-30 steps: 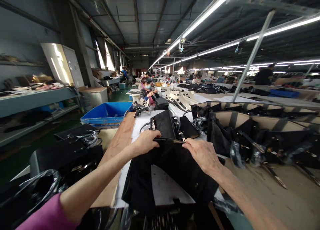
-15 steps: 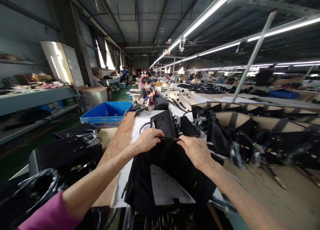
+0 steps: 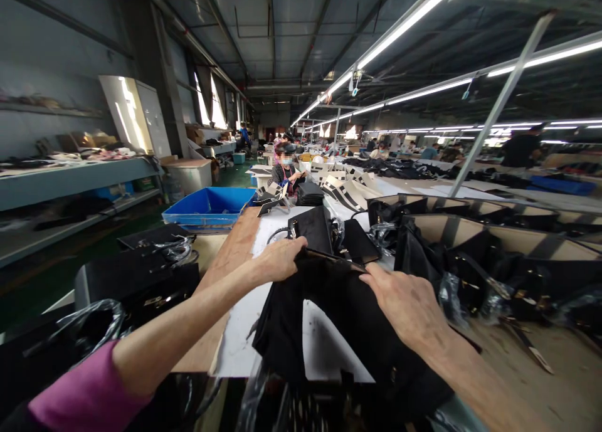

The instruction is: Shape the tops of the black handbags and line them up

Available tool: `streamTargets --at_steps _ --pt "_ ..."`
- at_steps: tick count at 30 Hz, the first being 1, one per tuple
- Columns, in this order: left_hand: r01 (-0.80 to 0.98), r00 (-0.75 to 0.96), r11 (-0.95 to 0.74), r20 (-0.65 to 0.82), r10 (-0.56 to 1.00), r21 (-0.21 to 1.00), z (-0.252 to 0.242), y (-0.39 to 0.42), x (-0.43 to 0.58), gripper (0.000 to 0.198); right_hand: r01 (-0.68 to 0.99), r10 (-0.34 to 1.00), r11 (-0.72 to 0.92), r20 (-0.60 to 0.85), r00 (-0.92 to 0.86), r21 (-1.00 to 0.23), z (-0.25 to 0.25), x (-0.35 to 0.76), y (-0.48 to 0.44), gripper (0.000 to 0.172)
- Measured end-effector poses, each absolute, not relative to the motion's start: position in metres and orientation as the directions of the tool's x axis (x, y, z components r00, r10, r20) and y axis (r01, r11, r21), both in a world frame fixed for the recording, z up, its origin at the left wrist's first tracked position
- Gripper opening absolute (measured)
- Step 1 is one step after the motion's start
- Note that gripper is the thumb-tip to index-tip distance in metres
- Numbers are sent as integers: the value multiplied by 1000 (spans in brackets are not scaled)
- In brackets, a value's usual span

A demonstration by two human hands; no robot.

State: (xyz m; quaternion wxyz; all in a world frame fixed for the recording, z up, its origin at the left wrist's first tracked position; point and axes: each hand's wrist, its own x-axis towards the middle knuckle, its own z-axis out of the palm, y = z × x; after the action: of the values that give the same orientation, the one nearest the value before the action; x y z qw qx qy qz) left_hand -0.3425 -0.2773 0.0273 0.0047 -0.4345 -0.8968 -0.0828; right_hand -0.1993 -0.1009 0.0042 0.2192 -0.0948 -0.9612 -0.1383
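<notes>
A black fabric bag piece (image 3: 348,306) is stretched between my two hands above the white-covered work table (image 3: 239,319). My left hand (image 3: 282,258) pinches the left end of its upper edge. Toward the other end, my right hand (image 3: 399,297) grips the same edge between thumb and fingers. The black material hangs down below both hands, with a pale surface showing through the gap in it. Just beyond my hands lies a black bag (image 3: 313,226) with a thin handle and clear plastic wrapping.
Rows of black bags with tan linings (image 3: 498,244) stand on the right. More black bags (image 3: 136,275) lie at the left, near a blue bin (image 3: 209,206). A person (image 3: 285,172) sits across the table. Scissors (image 3: 531,350) rest on the right-hand surface.
My hands are farther apart along the edge, with my right hand shifted right and slightly lower. The black piece has swung to the right, and the view has turned slightly left.
</notes>
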Motion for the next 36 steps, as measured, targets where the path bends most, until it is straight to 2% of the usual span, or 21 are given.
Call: streamTargets --at_steps 3,7,9,12,15,19,24,27,29,32,36 --pt "765 -644 636 122 756 97 18 -248 -349 38 267 148 936 430 -891 231 1 -194 -106 19" --pt "732 -677 673 215 704 100 7 -216 -335 44 339 229 920 429 -874 199 -9 -195 -109 22" --pt "763 -641 632 290 711 137 4 -215 -330 43 366 255 911 440 -861 189 -13 -194 -105 22" --pt "855 -518 472 376 768 213 6 -226 -330 38 394 288 902 437 -852 174 -14 -191 -97 22" --pt "896 -442 379 372 816 232 10 -236 -330 31 391 307 910 411 -859 137 -13 -189 -92 23" --pt "925 -379 336 387 841 175 8 -235 -328 24 406 333 908 406 -851 106 -13 -190 -88 24" --pt "921 -387 375 370 845 106 -3 -229 -334 15 407 332 906 405 -852 113 -12 -193 -85 22" --pt "915 -402 389 320 858 107 -4 -231 -337 16 392 311 911 414 -855 125 -12 -196 -82 21" --pt "938 -346 331 268 899 102 -2 -234 -336 13 400 322 909 408 -855 120 -12 -200 -77 21" --pt "957 -283 252 256 924 145 -3 -237 -337 11 407 341 907 379 -860 109 -12 -205 -71 23" --pt "875 -476 388 363 801 289 -10 -234 -350 13 350 276 928 395 -876 126 -11 -208 -72 24"
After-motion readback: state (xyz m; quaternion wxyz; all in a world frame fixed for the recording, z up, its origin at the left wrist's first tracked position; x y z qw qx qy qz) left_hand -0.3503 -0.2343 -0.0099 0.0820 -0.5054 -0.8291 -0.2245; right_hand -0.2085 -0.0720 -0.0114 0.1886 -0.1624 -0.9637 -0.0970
